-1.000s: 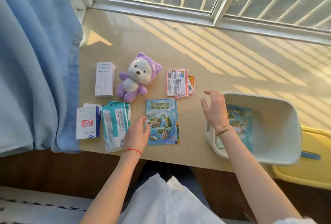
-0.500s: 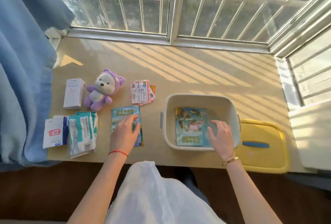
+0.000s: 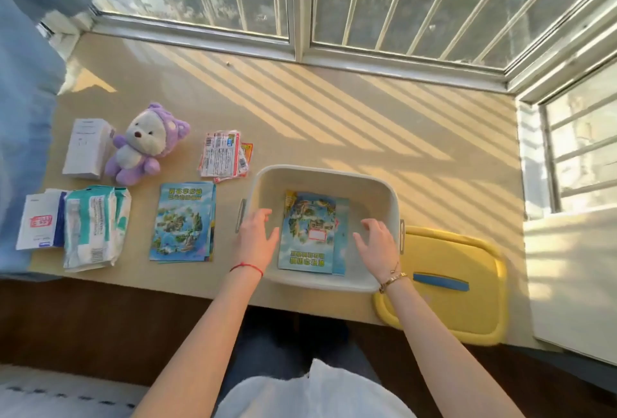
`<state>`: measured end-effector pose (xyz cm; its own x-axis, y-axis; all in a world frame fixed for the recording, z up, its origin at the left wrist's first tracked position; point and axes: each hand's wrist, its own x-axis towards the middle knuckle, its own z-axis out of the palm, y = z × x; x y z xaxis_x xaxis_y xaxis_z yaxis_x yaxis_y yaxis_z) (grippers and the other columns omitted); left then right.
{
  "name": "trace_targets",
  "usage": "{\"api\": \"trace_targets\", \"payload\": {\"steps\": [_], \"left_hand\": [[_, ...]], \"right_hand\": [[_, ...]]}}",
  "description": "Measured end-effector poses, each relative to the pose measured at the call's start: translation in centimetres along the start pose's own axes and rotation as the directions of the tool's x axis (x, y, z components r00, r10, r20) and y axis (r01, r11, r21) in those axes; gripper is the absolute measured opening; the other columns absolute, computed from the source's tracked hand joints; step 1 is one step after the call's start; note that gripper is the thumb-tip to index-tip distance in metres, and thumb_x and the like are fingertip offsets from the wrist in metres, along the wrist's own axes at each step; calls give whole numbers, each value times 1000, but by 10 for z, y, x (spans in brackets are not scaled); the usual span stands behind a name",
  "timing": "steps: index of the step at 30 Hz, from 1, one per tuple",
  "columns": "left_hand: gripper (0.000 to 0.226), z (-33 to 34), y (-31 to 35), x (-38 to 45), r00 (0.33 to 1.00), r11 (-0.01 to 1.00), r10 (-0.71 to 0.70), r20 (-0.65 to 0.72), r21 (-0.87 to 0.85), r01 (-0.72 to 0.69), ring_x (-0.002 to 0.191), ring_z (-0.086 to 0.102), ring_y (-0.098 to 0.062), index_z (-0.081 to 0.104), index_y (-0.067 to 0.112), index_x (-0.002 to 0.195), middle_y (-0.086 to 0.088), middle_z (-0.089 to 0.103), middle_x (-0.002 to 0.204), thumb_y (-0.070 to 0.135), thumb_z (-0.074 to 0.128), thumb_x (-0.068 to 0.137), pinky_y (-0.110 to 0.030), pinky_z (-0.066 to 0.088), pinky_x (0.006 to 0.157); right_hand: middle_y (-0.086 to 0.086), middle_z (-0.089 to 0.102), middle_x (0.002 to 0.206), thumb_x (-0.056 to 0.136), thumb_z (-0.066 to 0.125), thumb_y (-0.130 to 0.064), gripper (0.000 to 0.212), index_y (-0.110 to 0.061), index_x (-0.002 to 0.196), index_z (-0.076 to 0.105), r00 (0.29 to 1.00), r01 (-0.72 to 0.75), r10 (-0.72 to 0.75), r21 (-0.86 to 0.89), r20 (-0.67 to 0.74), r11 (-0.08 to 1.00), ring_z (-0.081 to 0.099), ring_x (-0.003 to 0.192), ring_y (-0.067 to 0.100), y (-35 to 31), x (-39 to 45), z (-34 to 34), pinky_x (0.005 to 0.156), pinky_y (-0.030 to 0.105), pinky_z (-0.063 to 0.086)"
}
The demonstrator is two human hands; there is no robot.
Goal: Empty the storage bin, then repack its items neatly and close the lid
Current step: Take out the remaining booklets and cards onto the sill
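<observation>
Repacking just begun: one booklet in the bin, both hands now inside.

Left hand (image 3: pixel 257 244) moved off the booklet stack (image 3: pixel 182 222) on the desk and into the storage bin (image 3: pixel 329 173), now opposite the right hand (image 3: pixel 379 245); both relaxed, fingers loosely spread, grasping nothing, flanking the map-cover booklet (image 3: pixel 312 234) flat on the bin floor. Probably squaring that booklet before fetching more. Still out on the desk (image 3: pixel 334 110), left of the bin: plush bear (image 3: pixel 145 145), white box (image 3: pixel 87 148), wipes pack (image 3: pixel 95 225), small white packet (image 3: pixel 38 220), sachets (image 3: pixel 225 155). Yellow lid (image 3: pixel 467 304) off, just right of the bin. Most of the repack and the closing still ahead.
</observation>
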<state>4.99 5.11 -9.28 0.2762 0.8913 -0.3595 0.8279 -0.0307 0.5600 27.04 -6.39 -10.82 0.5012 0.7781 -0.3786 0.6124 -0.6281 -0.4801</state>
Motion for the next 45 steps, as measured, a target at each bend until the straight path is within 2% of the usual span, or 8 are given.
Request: {"api": "trace_targets", "payload": {"steps": [10, 16, 21, 25, 31, 38, 41, 45], "left_hand": [[57, 89, -23, 55, 932, 943, -311, 185, 179, 279, 110, 55, -30, 43, 10, 131, -14, 54, 123, 37, 65, 86, -40, 48, 86], [57, 111, -28, 65, 933, 937, -346, 95, 85, 338, 101, 58, -30, 47, 12, 113, -10, 57, 112, 30, 81, 71, -42, 51, 79], [48, 114, -30, 72, 914, 921, -387, 125, 7, 389, 92, 61, -28, 53, 13, 104, -7, 63, 101, 24, 82, 68, -36, 50, 73], [28, 104, -32, 72, 929, 934, -354, 107, -8, 357, 91, 62, -27, 60, 11, 101, -8, 66, 100, 15, 74, 77, -33, 50, 74], [28, 75, -30, 45, 961, 954, -276, 1, -121, 274, 94, 65, -26, 49, 14, 112, -9, 67, 104, 11, 62, 88, -37, 55, 79], [33, 56, -27, 32, 983, 968, -180, -46, -186, 168, 96, 63, -18, 49, 17, 122, -4, 66, 107, 15, 59, 90, -35, 55, 82], [29, 52, -25, 31, 987, 968, -150, -51, -209, 136, 91, 62, -14, 52, 18, 119, -1, 66, 103, 17, 58, 91, -30, 54, 76], [27, 42, -24, 26, 988, 963, -138, -71, -244, 117, 91, 60, -9, 54, 16, 118, 2, 65, 105, 16, 58, 91, -15, 46, 70]], "right_hand": [[13, 53, 129, 96, 52, -21, 41, -6, 133, 46, 986, -75, 63, 69, 154, 995, 49, 122, 27, 19, 68, 63, 101, 34, 39], [12, 52, 128, 97, 50, -21, 37, -11, 132, 48, 985, -95, 84, 64, 152, 993, 50, 118, 28, 26, 88, 85, 95, 35, 43], [13, 50, 125, 95, 54, -18, 34, -8, 127, 51, 991, -76, 69, 56, 114, 996, 48, 118, 29, 28, 93, 93, 96, 37, 43], [11, 50, 120, 88, 64, -19, 36, -7, 120, 53, 990, -106, 99, 61, 103, 992, 48, 116, 29, 26, 97, 99, 95, 38, 43], [9, 51, 112, 73, 78, -39, 55, -10, 112, 52, 994, -84, 89, -77, 57, 993, 46, 105, 26, 7, 98, 110, 89, 35, 42], [13, 51, 115, 81, 70, -37, 43, -6, 108, 57, 994, -97, 105, -181, 37, 979, 45, 110, 30, 6, 96, 119, 94, 36, 40], [13, 55, 106, 85, 68, -25, 25, -6, 97, 58, 992, -116, 118, -35, 46, 993, 48, 105, 30, 8, 93, 117, 89, 36, 42], [1, 63, 94, 85, 70, -14, 22, -10, 100, 54, 971, -239, 213, 444, 109, 864, 64, 84, 19, 3, 84, 94, 63, 23, 51]]}}
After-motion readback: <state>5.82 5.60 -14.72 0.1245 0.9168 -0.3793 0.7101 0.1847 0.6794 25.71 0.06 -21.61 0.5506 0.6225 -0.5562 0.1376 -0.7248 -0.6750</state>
